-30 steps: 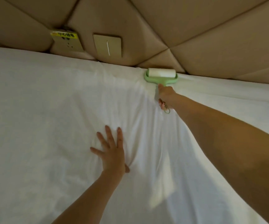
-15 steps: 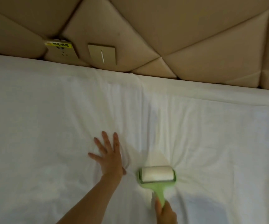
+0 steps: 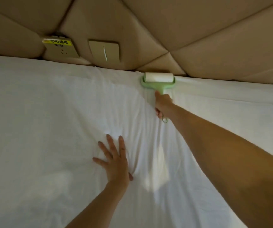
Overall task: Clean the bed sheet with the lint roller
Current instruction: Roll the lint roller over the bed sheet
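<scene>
Lint roller: green frame, white drum.

Head view, position. It sits on the far edge of the bed sheet, right against the padded headboard; whether the drum touches the padding cannot be told. The drum's long axis runs left to right along the headboard seam. The handle points straight back at the person.

Head view, hands. The right hand, arm at full stretch, is clenched round the handle, with a small ring hanging below the fist. The left hand lies well nearer the body and to the left of the roller's lane. It is flat, fingers spread, pressing the sheet and grasping nothing.

Judgement. With the headboard ahead, the only room for a stroke is back toward the person, along the handle line and past the left hand's right side.

Surface. White cloth, soft creases fanning between the two hands.

Room. Tan headboard panels; a socket plate with a yellow label; a switch plate beside it.
</scene>
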Demonstrator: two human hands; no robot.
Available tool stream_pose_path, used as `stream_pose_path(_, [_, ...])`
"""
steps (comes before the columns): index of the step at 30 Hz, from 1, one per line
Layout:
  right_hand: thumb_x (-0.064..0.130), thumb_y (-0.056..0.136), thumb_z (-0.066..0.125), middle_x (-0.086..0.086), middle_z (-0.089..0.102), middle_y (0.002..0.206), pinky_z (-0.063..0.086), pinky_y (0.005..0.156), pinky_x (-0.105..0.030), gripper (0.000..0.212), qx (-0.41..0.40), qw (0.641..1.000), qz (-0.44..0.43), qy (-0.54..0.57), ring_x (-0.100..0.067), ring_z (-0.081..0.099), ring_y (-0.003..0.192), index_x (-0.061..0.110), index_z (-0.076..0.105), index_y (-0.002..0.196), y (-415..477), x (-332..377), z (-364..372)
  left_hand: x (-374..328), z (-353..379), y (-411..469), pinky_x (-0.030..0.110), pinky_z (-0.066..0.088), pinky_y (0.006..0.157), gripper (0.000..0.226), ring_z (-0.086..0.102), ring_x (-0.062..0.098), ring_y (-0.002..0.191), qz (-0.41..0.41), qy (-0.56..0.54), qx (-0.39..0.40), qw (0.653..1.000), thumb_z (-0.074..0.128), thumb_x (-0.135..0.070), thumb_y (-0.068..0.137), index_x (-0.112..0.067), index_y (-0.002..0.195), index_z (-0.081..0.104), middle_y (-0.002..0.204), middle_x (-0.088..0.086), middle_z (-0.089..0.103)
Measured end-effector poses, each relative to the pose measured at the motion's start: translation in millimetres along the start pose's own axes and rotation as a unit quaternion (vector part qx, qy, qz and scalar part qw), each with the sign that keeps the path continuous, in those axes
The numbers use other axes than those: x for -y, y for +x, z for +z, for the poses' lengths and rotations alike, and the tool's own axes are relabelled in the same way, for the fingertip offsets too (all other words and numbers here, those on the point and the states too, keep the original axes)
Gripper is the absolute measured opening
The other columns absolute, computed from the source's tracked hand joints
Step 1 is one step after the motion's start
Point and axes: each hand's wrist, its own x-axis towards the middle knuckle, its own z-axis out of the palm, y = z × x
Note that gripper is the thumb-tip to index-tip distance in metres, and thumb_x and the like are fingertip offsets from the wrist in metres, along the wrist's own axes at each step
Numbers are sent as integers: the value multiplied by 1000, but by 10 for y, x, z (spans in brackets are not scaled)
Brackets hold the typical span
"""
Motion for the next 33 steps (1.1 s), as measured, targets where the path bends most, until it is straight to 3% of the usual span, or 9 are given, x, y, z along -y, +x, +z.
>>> stream_pose_path(3, [45,101,25,-8,44,63,40,51,-29,46,-6,996,-69,-47,-18,41,50,16,36,67,-152,-249,3,-1,2,-8,75,22,102,148,-19,60,135,0,1,-3,1000,77,-59,65,-10,132,-46,142,32,-41])
stream_pose_path(6, [41,101,24,-15,55,89,48,83,-38,38,10,987,-118,-109,-25,55,79,20,48,81,-537,-1082,158,-2,-8,-27,75,22,101,148,-17,59,136,-2,1,-5,1000,77,-59,64,-10,133,-45,143,32,-39])
stream_pose_path(9, [83,77,22,-20,65,102,51,80,-37,86,-30,995,-25,-87,-34,63,94,10,57,105,-1127,-2079,328,0,-39,-52,75,23,102,149,-16,59,137,-6,0,0,1000,77,-60,64,-10,132,-46,144,31,-39])
stream_pose_path(12, [68,86,41,-22,63,116,46,89,-35,71,-44,987,124,-92,-34,60,107,10,55,124,-1685,-2608,484,-1,-66,-72,74,23,103,150,-18,58,136,-7,4,7,1000,76,-62,65,-9,130,-48,142,31,-41])
stream_pose_path(15, [74,84,29,-26,68,95,50,74,-38,85,-140,983,77,-88,-38,66,86,2,66,110,-1794,-2654,481,2,-68,-71,74,23,103,149,-19,58,136,-5,6,9,1000,75,-63,65,-9,134,-46,140,32,-44])
stream_pose_path(19, [76,80,26,-15,66,102,49,80,-33,81,-57,996,17,-69,-33,62,99,7,60,107,-1256,-2072,384,-4,-61,-63,73,25,102,147,-16,59,136,-7,15,5,1000,75,-63,65,-9,139,-41,141,33,-42])
stream_pose_path(26, [34,103,26,-12,48,72,36,47,-27,36,-13,994,-60,-93,-21,46,53,8,49,110,-86,-364,6,-10,-30,-26,75,22,102,147,-18,60,135,-8,18,11,1000,75,-62,66,-8,136,-42,141,34,-41])
stream_pose_path(31, [28,103,28,-11,50,67,35,42,-25,28,35,982,-69,-175,-21,47,46,17,54,108,-265,-705,-88,-17,-22,-14,74,22,103,152,-17,60,136,-19,14,1,1000,77,-61,63,-10,132,-48,141,33,-42])
stream_pose_path(33, [35,102,29,-10,49,58,33,38,-22,34,72,977,-48,-193,-19,44,37,15,51,87,-506,-966,-322,-19,-22,-19,75,23,102,156,-13,60,137,-30,-1,-8,1000,80,-60,57,-10,133,-47,144,32,-38])
